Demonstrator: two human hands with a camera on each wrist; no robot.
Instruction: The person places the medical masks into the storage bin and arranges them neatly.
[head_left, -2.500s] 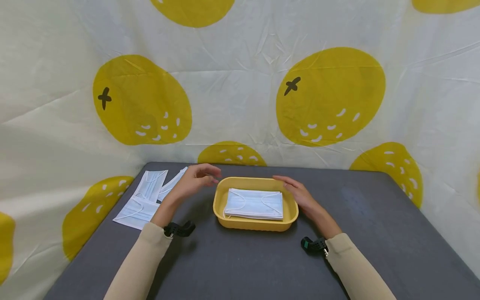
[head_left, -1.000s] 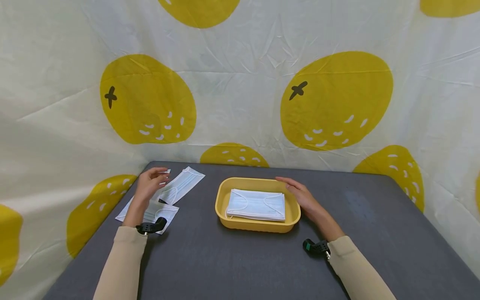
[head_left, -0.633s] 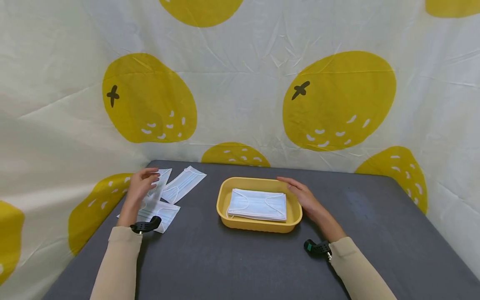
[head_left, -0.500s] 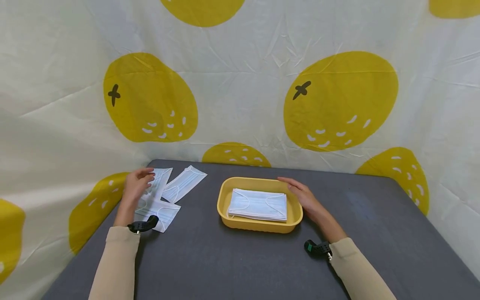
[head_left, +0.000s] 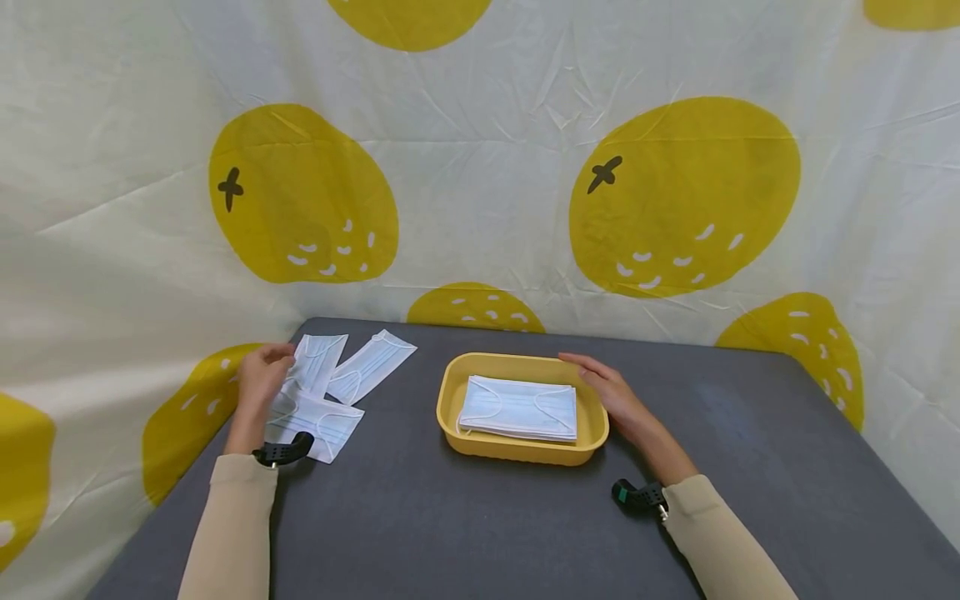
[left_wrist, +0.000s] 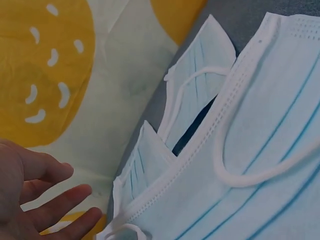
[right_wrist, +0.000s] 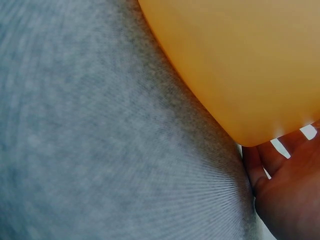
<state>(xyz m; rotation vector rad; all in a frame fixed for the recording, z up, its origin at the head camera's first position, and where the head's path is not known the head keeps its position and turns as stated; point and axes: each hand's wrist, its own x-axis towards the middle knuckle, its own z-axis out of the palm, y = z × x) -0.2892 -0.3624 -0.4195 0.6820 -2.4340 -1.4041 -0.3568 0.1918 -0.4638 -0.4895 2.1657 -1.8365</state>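
Fingers (left_wrist: 55,210) of the left hand (head_left: 262,379) are spread loosely, seemingly over masks (head_left: 322,392); right hand (head_left: 611,396) laid flat against the tray (head_left: 517,446). Grey worktop (head_left: 487,525) is backed by lemon-print cloth (head_left: 480,167).

No readable text, labels or numbers, wrist views blurry

A tray (head_left: 450,402) sits mid-table (head_left: 465,533) with a stack of masks (head_left: 520,407) in it. Three loose masks (head_left: 330,392) lie on the table to its left, overlapping. The left hand (head_left: 260,379) is at their left edge; the right hand (head_left: 611,398) rests against the tray's right side.
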